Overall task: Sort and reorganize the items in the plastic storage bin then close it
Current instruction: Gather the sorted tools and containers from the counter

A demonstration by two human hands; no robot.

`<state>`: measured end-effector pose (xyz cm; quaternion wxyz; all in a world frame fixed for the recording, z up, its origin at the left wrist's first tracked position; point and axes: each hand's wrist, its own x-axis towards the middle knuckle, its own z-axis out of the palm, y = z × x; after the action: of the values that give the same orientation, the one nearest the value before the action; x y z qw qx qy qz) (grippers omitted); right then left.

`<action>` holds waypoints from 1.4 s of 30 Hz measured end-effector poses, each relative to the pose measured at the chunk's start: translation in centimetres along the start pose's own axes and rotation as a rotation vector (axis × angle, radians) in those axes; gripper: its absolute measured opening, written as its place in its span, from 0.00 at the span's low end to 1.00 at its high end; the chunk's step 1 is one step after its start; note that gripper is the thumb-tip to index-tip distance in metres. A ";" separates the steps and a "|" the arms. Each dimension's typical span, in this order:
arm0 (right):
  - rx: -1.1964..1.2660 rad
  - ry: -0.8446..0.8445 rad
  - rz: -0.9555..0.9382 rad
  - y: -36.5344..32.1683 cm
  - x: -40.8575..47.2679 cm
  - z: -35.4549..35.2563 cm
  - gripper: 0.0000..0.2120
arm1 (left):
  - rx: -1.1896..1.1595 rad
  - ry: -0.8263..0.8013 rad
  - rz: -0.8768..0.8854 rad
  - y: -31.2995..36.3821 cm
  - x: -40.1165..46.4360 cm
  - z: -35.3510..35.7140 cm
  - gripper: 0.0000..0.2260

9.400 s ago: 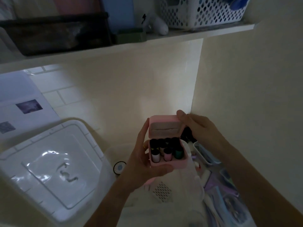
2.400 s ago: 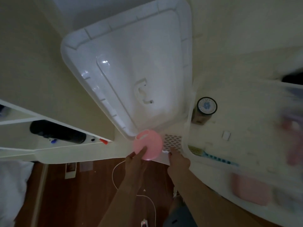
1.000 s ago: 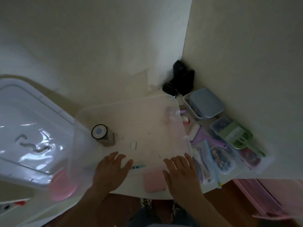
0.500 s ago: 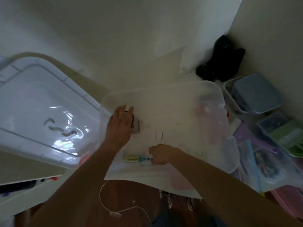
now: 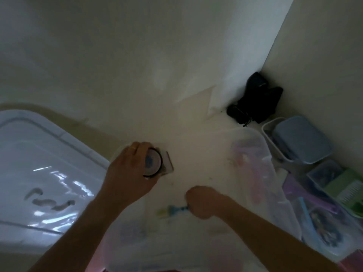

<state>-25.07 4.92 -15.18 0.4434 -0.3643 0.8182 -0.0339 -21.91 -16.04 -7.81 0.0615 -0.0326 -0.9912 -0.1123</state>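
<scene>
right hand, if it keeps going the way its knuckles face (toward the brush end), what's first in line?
Judging by eye: the right hand grips the small brush pointing left, so the left forearm probably comes first; depth is unclear in this blurred view.

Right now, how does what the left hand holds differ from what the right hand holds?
The left hand grips a round jar by its black-rimmed lid, standing upright; the right hand grips a thin blue and yellow brush, lying flat. The jar is wide and round, the brush long and narrow. The jar sits toward the bin's far left, the brush nearer the person. Both are inside the clear plastic bin.
</scene>
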 end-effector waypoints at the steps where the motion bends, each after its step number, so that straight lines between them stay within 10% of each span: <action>1: -0.037 0.099 0.015 1.4 -1.8 -2.0 0.11 | -0.012 0.027 0.044 0.9 1.1 -1.7 0.28; 12: -0.165 0.448 0.373 16.8 -13.0 -20.6 0.10 | 0.034 -0.063 0.155 6.9 17.2 -2.8 0.33; 31: 0.018 0.389 0.379 25.1 9.5 -11.5 0.15 | 0.322 -0.532 0.219 4.3 22.1 13.3 0.34; 36: 0.406 0.691 0.343 24.5 3.9 -11.3 0.16 | 0.270 -0.609 0.029 6.5 20.9 10.1 0.44; 42: 0.714 1.124 0.316 20.6 -11.5 -7.2 0.10 | 0.041 -0.094 0.130 16.9 17.0 5.1 0.30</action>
<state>-38.23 25.31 -10.51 0.0437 0.0008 0.9062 -0.4205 -38.04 2.43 -6.84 0.0228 -0.1010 -0.9909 -0.0862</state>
